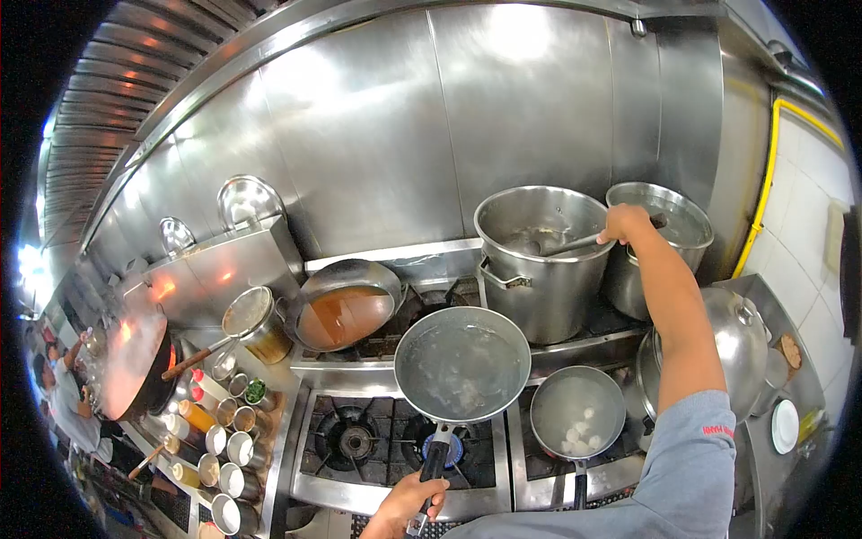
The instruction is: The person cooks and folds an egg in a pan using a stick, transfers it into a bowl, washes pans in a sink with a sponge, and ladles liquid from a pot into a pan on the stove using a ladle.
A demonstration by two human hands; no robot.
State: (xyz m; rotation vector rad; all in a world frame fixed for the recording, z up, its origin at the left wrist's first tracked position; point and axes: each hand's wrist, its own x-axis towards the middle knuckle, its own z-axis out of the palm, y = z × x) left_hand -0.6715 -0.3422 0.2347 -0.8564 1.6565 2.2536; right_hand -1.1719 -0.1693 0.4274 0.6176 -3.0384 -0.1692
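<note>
My left hand [409,505] is wrapped round the black handle of a saucepan [462,364] containing cloudy liquid with pale bits. The pan is over a stove burner with a blue flame [444,447]. Up at the back right, my right hand [628,224] grips a ladle [575,245] by its long handle. The ladle's lower end reaches inside a tall stockpot [543,301], where its bowl is only partly visible. Right of the saucepan, a second saucepan [577,375] contains pale round pieces in liquid.
Behind the front burners sits a wok [392,286] of brown liquid. Another stockpot [633,287] and a large metal dome [732,346] are at right. Several seasoning containers [241,449] line the left counter. Farther left, a person [67,404] works by a steaming, flaming wok [166,368].
</note>
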